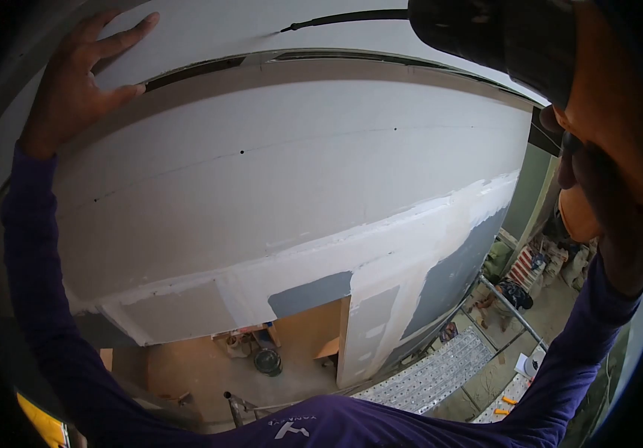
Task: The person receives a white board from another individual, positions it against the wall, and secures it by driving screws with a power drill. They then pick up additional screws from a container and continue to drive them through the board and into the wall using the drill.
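Right fingers [598,179] are grasping an orange-and-black tool [538,52]; left fingers [121,43] are standing splayed, released; a purple shirt [344,422] is showing blurred lettering [289,420].

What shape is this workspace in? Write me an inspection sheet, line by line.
Surface: white panel overhead; wall below it patched with white filler, marked with dark dots.
Job's things: power tool, bit pointing at the panel; contact unclear.
Clutter: dark bucket below; mixed heap at lower right, blurred.
Grip: left hand open, fingers spread by the panel; right hand closed on the power tool.
Cables: nothing seen.
Surroundings: metal platform and rail below; another person low down at the right.
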### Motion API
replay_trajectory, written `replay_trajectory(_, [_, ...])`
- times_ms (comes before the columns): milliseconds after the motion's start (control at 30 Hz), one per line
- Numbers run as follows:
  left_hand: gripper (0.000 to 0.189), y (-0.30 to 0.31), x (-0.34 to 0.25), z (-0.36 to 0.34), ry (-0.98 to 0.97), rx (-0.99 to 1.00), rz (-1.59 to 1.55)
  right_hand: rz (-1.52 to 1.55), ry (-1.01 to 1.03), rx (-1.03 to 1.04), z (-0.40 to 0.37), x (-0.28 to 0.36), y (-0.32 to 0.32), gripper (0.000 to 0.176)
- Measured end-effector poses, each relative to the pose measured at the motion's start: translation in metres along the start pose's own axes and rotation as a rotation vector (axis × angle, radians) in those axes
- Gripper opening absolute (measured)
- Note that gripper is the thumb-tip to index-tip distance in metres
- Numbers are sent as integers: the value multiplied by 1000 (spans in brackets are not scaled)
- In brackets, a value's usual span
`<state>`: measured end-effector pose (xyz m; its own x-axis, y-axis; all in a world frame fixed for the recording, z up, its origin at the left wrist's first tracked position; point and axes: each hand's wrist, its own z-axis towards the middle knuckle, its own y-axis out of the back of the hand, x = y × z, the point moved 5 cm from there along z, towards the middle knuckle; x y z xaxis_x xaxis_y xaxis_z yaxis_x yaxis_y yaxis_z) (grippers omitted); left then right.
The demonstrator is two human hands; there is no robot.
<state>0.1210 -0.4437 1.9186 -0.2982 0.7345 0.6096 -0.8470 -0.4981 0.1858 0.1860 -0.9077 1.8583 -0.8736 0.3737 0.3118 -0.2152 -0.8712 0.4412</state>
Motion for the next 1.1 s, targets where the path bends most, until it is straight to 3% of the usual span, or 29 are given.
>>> replay_trajectory(1100, [78, -14, 11, -7, 26, 19, 5, -145, 24, 31, -1, 11, 3, 53])
